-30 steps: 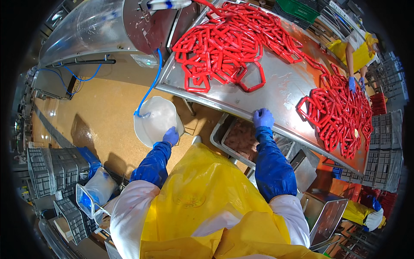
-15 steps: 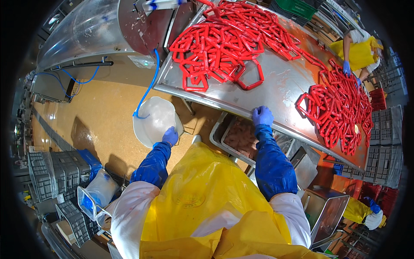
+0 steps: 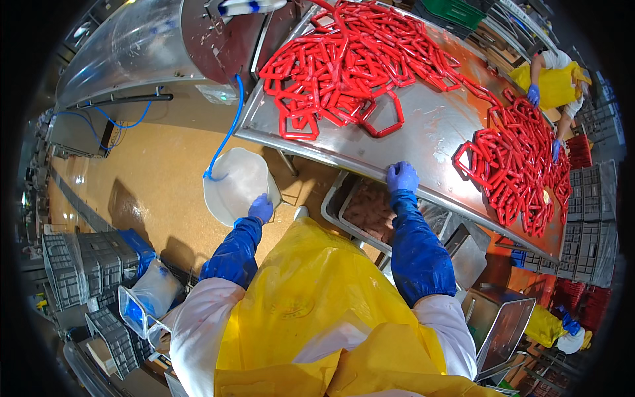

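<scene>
The rim of a white plastic bucket (image 3: pixel 237 184) standing on the tan floor (image 3: pixel 145 178) is gripped by the left hand (image 3: pixel 260 208), gloved in blue; a blue hose (image 3: pixel 228 132) is hung into the bucket. The near edge of the tilted steel worktop (image 3: pixel 423 132) is clasped by the right hand (image 3: pixel 402 177), its fingers curled over the lip. Chains of red sausages (image 3: pixel 350 59) are heaped on the worktop. A tray of meat (image 3: pixel 367 210) is seen just beneath that edge.
</scene>
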`<state>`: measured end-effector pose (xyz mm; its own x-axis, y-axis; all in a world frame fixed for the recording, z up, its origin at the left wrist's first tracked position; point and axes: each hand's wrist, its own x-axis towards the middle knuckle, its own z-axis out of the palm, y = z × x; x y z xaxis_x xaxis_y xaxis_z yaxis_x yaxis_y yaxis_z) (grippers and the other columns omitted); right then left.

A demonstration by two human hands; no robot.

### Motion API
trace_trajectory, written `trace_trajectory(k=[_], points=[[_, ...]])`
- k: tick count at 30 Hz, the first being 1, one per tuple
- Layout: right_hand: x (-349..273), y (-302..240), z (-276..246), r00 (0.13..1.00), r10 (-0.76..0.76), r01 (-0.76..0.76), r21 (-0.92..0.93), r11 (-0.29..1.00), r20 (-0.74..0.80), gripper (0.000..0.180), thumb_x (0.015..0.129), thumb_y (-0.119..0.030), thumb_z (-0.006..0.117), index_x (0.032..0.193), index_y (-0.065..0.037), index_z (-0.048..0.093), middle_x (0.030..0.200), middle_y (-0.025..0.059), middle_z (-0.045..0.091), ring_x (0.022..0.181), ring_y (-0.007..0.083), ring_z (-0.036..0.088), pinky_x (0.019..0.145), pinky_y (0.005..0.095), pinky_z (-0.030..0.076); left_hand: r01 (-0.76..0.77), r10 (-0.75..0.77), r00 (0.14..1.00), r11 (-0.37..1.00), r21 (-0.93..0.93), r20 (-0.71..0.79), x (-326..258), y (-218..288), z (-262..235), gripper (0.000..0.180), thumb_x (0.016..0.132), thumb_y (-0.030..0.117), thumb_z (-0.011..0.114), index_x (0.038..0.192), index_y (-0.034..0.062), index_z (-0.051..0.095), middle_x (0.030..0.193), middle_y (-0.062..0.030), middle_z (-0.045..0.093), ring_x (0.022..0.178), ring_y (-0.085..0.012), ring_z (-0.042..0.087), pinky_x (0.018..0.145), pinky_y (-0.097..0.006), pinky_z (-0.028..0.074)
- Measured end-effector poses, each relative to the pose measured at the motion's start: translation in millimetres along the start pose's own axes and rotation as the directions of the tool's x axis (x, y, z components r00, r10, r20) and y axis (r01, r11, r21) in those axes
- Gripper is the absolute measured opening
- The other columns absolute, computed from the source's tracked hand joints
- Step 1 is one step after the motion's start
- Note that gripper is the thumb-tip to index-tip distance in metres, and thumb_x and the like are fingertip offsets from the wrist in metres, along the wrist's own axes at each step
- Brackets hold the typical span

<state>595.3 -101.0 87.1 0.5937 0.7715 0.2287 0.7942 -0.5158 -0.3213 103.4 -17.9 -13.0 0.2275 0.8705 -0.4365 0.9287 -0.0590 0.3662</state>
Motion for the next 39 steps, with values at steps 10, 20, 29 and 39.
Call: trace_trajectory(k=[10,20,29,39], points=[[1,-6,-4,0.998,0.024,-0.025,0.008,1.0,0.059,0.023,0.084,-0.034,0.063,0.085,-0.012,0.066,0.092,0.0115,0.066,0.09,0.0346,0.064,0.081,0.0503,0.047,-0.002,0.0,0.998,1.0,-0.028,-0.067,-1,-8,5,0.046,0.092,0.025,0.053,0.129,-0.0027,0.054,0.127,-0.0262,0.059,0.121,-0.0389,0.056,0.105,-0.044,0.043],[0,-3,-4,0.999,0.023,-0.024,0.011,1.0,0.045,0.022,0.085,-0.034,0.063,0.086,-0.012,0.066,0.091,0.0116,0.066,0.09,0.0342,0.064,0.081,0.0503,0.047,-0.019,0.019,0.999,1.0,0.013,-0.034,3,-8,7,0.043,0.091,0.024,0.053,0.125,-0.0021,0.055,0.125,-0.0266,0.059,0.117,-0.0399,0.058,0.101,-0.046,0.046],[0,0,0,0.999,0.018,-0.018,-0.008,1.0,0.036,0.023,0.085,-0.035,0.063,0.086,-0.012,0.066,0.091,0.011,0.066,0.089,0.0346,0.064,0.08,0.0504,0.047,-0.019,0.017,0.997,1.0,-0.023,-0.071,1,-7,8,0.04,0.091,0.024,0.053,0.12,-0.002,0.055,0.121,-0.0267,0.06,0.112,-0.0408,0.059,0.098,-0.047,0.047],[0,-1,1,0.999,0.014,-0.013,-0.011,1.0,0.038,0.022,0.085,-0.034,0.063,0.086,-0.013,0.065,0.091,0.0106,0.065,0.089,0.0346,0.063,0.079,0.0511,0.047,-0.025,0.022,0.996,0.999,-0.028,-0.086,0,-7,7,0.041,0.091,0.024,0.051,0.123,-0.0021,0.056,0.121,-0.0271,0.06,0.113,-0.0409,0.06,0.099,-0.047,0.047]])
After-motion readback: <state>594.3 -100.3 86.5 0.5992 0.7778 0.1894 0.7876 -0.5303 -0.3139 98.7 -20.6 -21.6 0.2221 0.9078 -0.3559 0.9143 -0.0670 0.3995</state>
